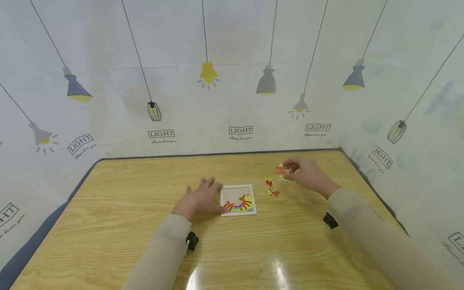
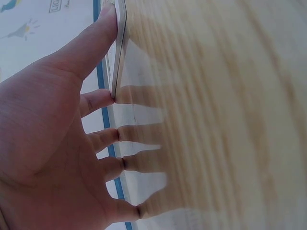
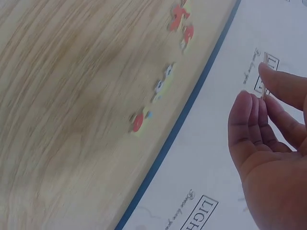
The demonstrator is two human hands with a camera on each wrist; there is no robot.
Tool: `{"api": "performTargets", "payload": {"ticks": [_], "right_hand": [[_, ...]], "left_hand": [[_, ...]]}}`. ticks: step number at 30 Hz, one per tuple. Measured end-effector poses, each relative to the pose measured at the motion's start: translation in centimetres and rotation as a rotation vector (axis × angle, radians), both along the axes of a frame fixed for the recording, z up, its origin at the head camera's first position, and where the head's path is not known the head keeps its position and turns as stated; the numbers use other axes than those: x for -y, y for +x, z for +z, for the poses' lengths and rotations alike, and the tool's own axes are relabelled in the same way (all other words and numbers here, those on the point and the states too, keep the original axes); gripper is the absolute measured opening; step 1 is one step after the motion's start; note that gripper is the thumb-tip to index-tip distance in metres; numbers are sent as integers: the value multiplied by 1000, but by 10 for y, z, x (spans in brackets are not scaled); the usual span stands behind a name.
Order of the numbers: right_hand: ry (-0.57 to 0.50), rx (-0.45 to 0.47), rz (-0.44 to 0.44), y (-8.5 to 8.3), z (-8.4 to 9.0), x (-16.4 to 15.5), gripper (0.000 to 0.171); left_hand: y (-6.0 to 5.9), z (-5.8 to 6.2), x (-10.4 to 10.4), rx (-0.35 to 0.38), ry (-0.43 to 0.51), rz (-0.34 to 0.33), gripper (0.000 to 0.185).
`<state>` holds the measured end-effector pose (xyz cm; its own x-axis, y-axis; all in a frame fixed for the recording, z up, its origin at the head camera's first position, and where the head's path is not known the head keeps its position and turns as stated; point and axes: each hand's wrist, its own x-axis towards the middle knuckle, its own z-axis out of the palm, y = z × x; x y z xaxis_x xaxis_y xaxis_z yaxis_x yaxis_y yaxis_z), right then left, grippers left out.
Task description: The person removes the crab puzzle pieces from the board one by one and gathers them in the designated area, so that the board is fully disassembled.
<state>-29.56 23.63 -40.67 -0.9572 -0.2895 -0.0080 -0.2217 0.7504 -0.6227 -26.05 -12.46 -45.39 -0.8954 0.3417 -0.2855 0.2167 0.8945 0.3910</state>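
A white-framed puzzle board [image 1: 238, 200] lies flat on the wooden table [image 1: 108, 225], its lower part filled with an orange and rainbow picture. My left hand [image 1: 201, 198] rests flat beside the board's left edge. In the left wrist view its thumb [image 2: 91, 45] lies along the board's white rim [image 2: 120, 52], and the spread fingers touch the tabletop. My right hand [image 1: 303, 173] is lifted at the right and pinches an orange puzzle piece [image 1: 280, 170], which the right wrist view shows edge-on as a thin puzzle piece [image 3: 264, 88] between thumb and fingers.
Three loose pieces [image 1: 268, 182] [image 1: 274, 192] [image 1: 284, 180] lie right of the board, under the right hand. The right wrist view shows several loose pieces [image 3: 163, 81] near the table's far edge [image 3: 192, 100]. A lamp-printed cloth wall [image 1: 232, 100] surrounds the table.
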Motion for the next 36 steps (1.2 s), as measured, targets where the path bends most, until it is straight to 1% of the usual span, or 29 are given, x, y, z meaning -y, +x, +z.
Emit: {"api": "performTargets", "payload": {"ticks": [7,14,20,23,27,29,33,36], "right_hand": [[15,-15,11,3,-7,-18,37],[46,45,9,2,-28,-30,34],[43,51,31,3,-44,-35,30],[31,92,46,4,-50,-37,30],[-22,190,43,6,-55,-39,34],[-46,222,39,6,-56,-39,35],[-88,256,25,4,-59,-39,36],[-96,264,19,1,-61,-39,36]], "left_hand": [[0,0,0,6,0,-1,94],[0,1,0,4,3,-2,95],[0,1,0,4,-3,0,94],[0,0,-1,4,-3,6,94],[0,-3,-2,5,2,14,93],[0,-4,-2,3,4,15,93],[-1,-5,-1,-9,-2,10,94],[-2,-4,0,-14,-7,4,94]]}}
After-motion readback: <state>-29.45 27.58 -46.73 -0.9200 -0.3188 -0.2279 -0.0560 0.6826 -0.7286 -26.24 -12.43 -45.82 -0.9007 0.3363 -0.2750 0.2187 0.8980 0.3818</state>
